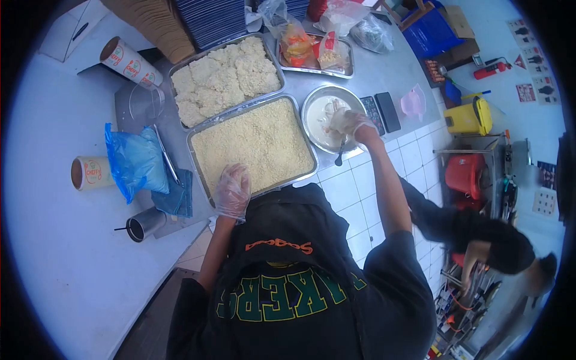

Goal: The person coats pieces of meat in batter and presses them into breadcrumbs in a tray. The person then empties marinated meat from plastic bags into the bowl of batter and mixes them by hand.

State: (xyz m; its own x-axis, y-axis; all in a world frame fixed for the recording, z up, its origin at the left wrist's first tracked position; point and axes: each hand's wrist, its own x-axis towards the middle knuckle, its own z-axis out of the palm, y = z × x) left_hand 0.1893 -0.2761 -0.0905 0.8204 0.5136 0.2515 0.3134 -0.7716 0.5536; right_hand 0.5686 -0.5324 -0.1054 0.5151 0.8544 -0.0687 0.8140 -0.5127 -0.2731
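My left hand (233, 191), in a clear plastic glove, rests on the near left corner of a metal tray (309, 150) filled with pale breadcrumbs (252, 141). Its fingers lie over the crumbs, and I see nothing held in it. My right hand (351, 122), also gloved, reaches into a round steel bowl (309, 99) of white batter (318, 111). Its fingers are bent and coated with batter; what they hold is hidden. A dark spoon-like handle (339, 157) hangs over the bowl's near rim. Behind the crumbs, another tray (282, 75) holds breaded pieces (225, 78).
Right of the bowl lie a phone-like dark device (389, 112) and a pink container (413, 102). A small tray (312, 71) with bagged food stands behind. At left are a blue bag (138, 162), paper buckets (129, 63) and a steel cup (146, 225). A co-worker (492, 240) bends at right.
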